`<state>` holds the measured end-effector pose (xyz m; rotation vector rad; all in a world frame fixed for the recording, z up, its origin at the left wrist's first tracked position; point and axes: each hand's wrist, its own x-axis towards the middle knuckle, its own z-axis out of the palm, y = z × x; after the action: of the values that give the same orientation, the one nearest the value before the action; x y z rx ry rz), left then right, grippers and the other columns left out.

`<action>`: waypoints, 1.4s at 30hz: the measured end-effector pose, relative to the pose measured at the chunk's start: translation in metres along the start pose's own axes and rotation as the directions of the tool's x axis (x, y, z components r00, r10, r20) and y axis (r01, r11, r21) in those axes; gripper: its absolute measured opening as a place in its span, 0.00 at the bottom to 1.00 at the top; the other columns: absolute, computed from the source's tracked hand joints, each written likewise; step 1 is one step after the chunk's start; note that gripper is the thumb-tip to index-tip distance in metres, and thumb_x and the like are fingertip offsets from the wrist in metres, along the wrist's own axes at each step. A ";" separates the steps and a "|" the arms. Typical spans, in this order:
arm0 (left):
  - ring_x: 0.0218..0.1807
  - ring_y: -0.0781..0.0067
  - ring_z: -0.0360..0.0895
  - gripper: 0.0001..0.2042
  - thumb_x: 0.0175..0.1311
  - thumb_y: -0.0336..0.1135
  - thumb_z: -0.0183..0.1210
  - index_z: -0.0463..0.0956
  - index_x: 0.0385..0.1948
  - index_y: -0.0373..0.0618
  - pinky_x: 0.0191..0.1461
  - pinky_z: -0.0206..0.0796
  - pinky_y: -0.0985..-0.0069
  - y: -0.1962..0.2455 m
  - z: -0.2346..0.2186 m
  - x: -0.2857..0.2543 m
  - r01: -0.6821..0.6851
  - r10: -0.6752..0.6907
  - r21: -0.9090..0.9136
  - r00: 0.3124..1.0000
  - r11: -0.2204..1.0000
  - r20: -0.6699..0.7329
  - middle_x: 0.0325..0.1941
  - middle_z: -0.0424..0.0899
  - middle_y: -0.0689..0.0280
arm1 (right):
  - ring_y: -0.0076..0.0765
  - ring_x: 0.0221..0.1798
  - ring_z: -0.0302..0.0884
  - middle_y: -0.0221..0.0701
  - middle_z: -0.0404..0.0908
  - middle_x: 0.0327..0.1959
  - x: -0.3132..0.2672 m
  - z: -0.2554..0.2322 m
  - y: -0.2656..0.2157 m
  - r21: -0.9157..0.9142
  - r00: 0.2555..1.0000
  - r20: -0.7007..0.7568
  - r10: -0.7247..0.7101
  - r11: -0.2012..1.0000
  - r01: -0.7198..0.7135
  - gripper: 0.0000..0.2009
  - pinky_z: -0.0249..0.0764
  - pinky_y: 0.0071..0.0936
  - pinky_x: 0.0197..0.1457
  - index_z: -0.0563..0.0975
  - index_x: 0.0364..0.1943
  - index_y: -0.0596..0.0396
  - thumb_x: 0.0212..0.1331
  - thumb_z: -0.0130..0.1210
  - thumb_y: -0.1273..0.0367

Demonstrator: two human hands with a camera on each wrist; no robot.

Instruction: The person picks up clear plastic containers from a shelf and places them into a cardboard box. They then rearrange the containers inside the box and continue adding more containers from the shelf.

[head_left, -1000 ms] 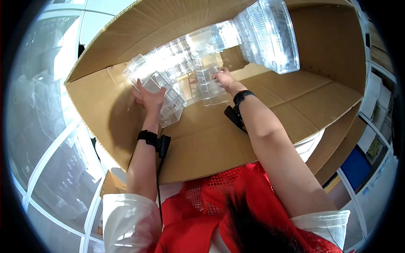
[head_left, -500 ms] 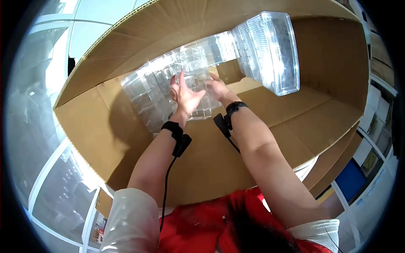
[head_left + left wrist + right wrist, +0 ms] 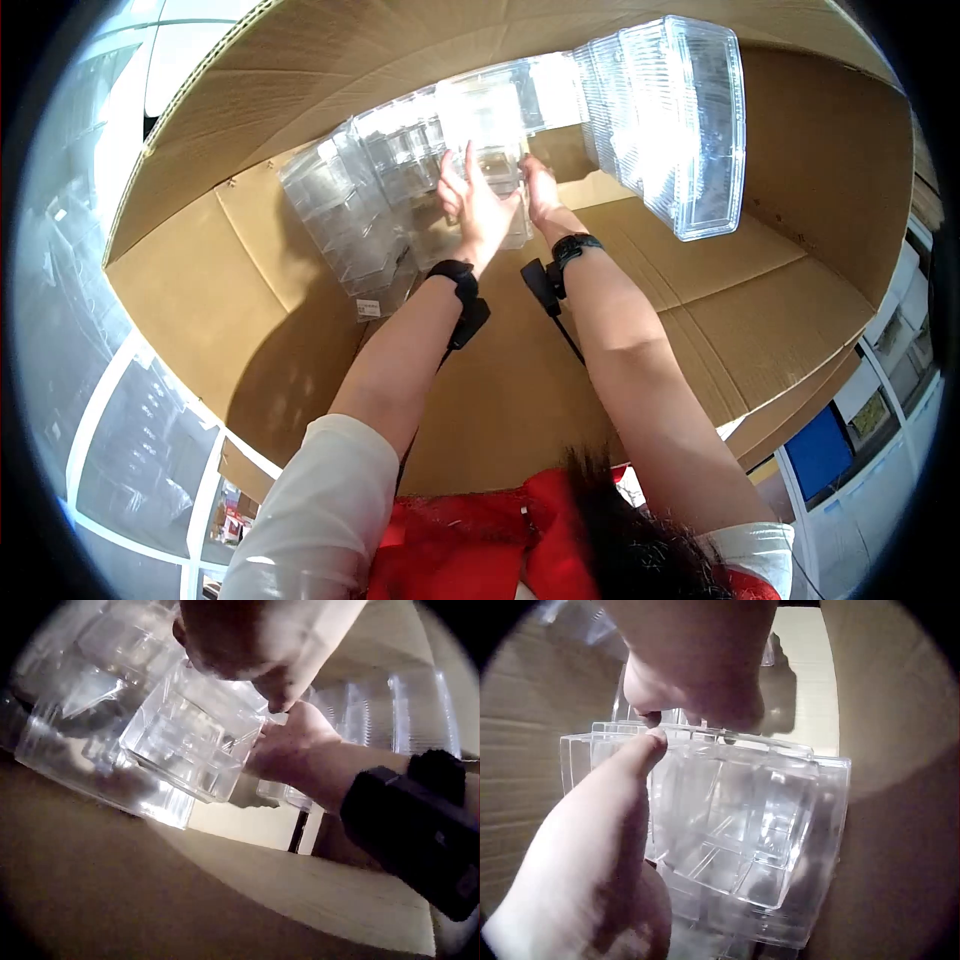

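Note:
A clear plastic container [image 3: 195, 742] with inner dividers lies between my two hands, over other clear containers. My right hand [image 3: 543, 192] grips its edge on the right, with the fingers [image 3: 697, 690] bent over the rim in the right wrist view. My left hand [image 3: 478, 215] lies against the same container with its fingers spread and its thumb at the rim, close to my right hand. Left of it, a stack of clear divided containers [image 3: 345, 210] leans at a slant, a white label [image 3: 368, 308] on its lower corner. Glare hides part of the pile.
The pile lies inside a large cardboard box [image 3: 800, 150], along its far wall. At the far right stands a nested stack of ribbed clear tubs [image 3: 655, 125]. The box's left wall [image 3: 200, 260] rises beside the leaning stack. A blue panel [image 3: 820, 455] lies outside, lower right.
My left hand has moved right, from the left-hand stack to the container by my right hand. The left-hand stack stays, free of my hand. My right hand stays at the middle container.

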<state>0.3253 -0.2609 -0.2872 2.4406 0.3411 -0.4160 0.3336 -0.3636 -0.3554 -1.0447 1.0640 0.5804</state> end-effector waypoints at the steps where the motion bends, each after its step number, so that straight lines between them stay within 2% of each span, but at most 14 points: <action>1: 0.63 0.47 0.43 0.48 0.38 0.37 0.70 0.47 0.64 0.53 0.60 0.47 0.50 -0.002 0.000 0.000 -0.017 0.017 -0.015 1.000 1.000 -0.004 0.64 0.42 0.51 | 0.36 0.55 0.65 0.37 0.71 0.52 0.001 0.004 0.002 -0.010 0.997 -0.072 -0.035 0.999 0.035 0.22 0.59 0.30 0.59 0.71 0.52 0.60 0.56 0.45 0.62; 5: 0.66 0.49 0.40 0.41 0.46 0.45 0.64 0.52 0.64 0.48 0.65 0.40 0.52 -0.024 -0.042 0.011 -0.188 0.215 0.248 0.973 0.950 -0.085 0.67 0.43 0.49 | 0.38 0.58 0.64 0.38 0.69 0.56 0.021 -0.012 0.007 -0.004 0.990 0.135 0.039 0.999 -0.039 0.26 0.56 0.32 0.63 0.65 0.58 0.61 0.62 0.41 0.56; 6: 0.68 0.47 0.41 0.41 0.48 0.52 0.59 0.51 0.64 0.46 0.66 0.35 0.51 -0.052 -0.048 0.017 -0.090 0.104 0.096 0.982 0.991 -0.157 0.68 0.42 0.49 | 0.36 0.58 0.63 0.37 0.69 0.57 0.014 -0.010 0.002 -0.061 0.992 0.123 0.020 0.998 -0.013 0.26 0.56 0.31 0.62 0.65 0.58 0.59 0.62 0.40 0.54; 9: 0.68 0.47 0.44 0.45 0.48 0.56 0.58 0.46 0.65 0.43 0.66 0.38 0.48 -0.067 -0.095 0.019 0.301 -0.130 0.468 0.923 0.831 -0.362 0.68 0.41 0.50 | 0.35 0.65 0.55 0.32 0.62 0.63 -0.009 -0.003 -0.011 -0.098 0.977 0.209 0.041 0.995 -0.021 0.30 0.51 0.34 0.66 0.61 0.62 0.52 0.63 0.35 0.47; 12: 0.67 0.48 0.45 0.46 0.46 0.52 0.63 0.45 0.65 0.45 0.62 0.48 0.48 -0.127 -0.106 0.010 0.508 -0.409 0.240 0.838 0.827 -0.362 0.69 0.41 0.53 | 0.37 0.68 0.50 0.33 0.57 0.66 0.001 -0.001 0.006 -0.161 0.977 0.209 0.046 0.987 -0.012 0.32 0.47 0.34 0.68 0.58 0.64 0.54 0.63 0.33 0.47; 17: 0.63 0.48 0.52 0.41 0.41 0.47 0.67 0.55 0.60 0.52 0.58 0.55 0.50 -0.115 -0.112 0.007 0.536 -0.406 0.324 0.827 0.780 -0.390 0.65 0.50 0.56 | 0.44 0.66 0.52 0.43 0.59 0.63 -0.012 0.017 0.004 -0.424 0.964 0.000 -0.265 0.873 0.240 0.31 0.50 0.35 0.67 0.58 0.61 0.61 0.61 0.38 0.50; 19: 0.61 0.48 0.54 0.38 0.39 0.46 0.68 0.59 0.57 0.54 0.58 0.55 0.50 -0.109 -0.123 0.006 0.525 -0.399 0.312 0.832 0.792 -0.387 0.62 0.53 0.57 | 0.50 0.65 0.55 0.47 0.61 0.60 -0.009 0.029 0.007 -0.700 0.800 -0.167 -0.576 0.640 0.315 0.27 0.52 0.37 0.66 0.62 0.59 0.59 0.59 0.43 0.55; 22: 0.61 0.49 0.54 0.31 0.39 0.44 0.68 0.66 0.50 0.56 0.58 0.54 0.51 -0.109 -0.128 0.001 0.492 -0.366 0.306 0.847 0.815 -0.386 0.61 0.55 0.58 | 0.53 0.61 0.58 0.49 0.66 0.55 -0.040 0.054 -0.022 -0.791 0.429 0.035 -0.903 0.237 0.564 0.23 0.55 0.41 0.63 0.66 0.53 0.59 0.56 0.49 0.60; 24: 0.62 0.50 0.52 0.23 0.41 0.43 0.67 0.73 0.43 0.56 0.59 0.52 0.52 -0.111 -0.131 0.007 0.467 -0.359 0.264 0.857 0.844 -0.370 0.62 0.54 0.59 | 0.54 0.52 0.69 0.51 0.71 0.50 -0.053 0.078 -0.029 -0.657 0.500 0.299 -0.813 0.204 0.725 0.23 0.65 0.40 0.55 0.66 0.51 0.61 0.52 0.51 0.65; 26: 0.61 0.51 0.52 0.17 0.41 0.42 0.67 0.76 0.36 0.55 0.59 0.49 0.52 -0.111 -0.133 0.011 0.331 -0.222 0.378 0.927 0.864 -0.303 0.62 0.55 0.63 | 0.55 0.56 0.65 0.53 0.64 0.56 -0.074 0.111 -0.042 -0.584 0.800 0.498 -0.335 0.553 0.594 0.23 0.64 0.43 0.56 0.66 0.52 0.62 0.53 0.51 0.63; 33: 0.60 0.55 0.54 0.07 0.42 0.44 0.65 0.79 0.20 0.55 0.61 0.43 0.53 -0.135 -0.139 0.035 0.156 -0.059 0.332 0.957 0.930 -0.284 0.56 0.66 0.72 | 0.58 0.61 0.61 0.61 0.57 0.60 -0.084 0.166 0.022 -0.792 0.792 0.575 0.205 0.380 0.477 0.50 0.63 0.36 0.62 0.40 0.64 0.69 0.45 0.61 0.56; 37: 0.61 0.56 0.54 0.10 0.46 0.44 0.63 0.78 0.29 0.56 0.61 0.44 0.53 -0.087 -0.161 0.027 0.106 -0.028 0.356 0.976 0.929 -0.216 0.55 0.68 0.72 | 0.58 0.62 0.60 0.61 0.61 0.57 -0.099 0.162 0.024 -0.599 0.837 0.544 -0.068 0.667 0.444 0.54 0.61 0.37 0.62 0.41 0.63 0.71 0.40 0.66 0.56; 40: 0.62 0.54 0.55 0.21 0.50 0.45 0.61 0.73 0.48 0.54 0.62 0.45 0.53 -0.069 -0.164 0.025 0.071 -0.033 0.229 0.986 0.971 -0.164 0.57 0.65 0.68 | 0.55 0.59 0.64 0.60 0.65 0.55 -0.087 0.148 0.003 -0.670 0.853 0.521 -0.040 0.600 0.438 0.51 0.65 0.37 0.57 0.47 0.62 0.71 0.40 0.66 0.56; 42: 0.63 0.53 0.53 0.22 0.52 0.46 0.60 0.71 0.49 0.53 0.62 0.45 0.52 -0.075 -0.156 0.026 -0.058 0.055 -0.002 0.962 0.998 -0.267 0.59 0.63 0.66 | 0.33 0.39 0.79 0.43 0.79 0.39 -0.082 0.122 -0.019 -0.492 0.831 0.557 0.021 0.814 0.309 0.35 0.76 0.25 0.36 0.56 0.57 0.67 0.45 0.60 0.67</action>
<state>0.3571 -0.1022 -0.2207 2.4934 0.3848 -0.0581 0.3663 -0.2545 -0.2600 -1.3547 0.2847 1.0300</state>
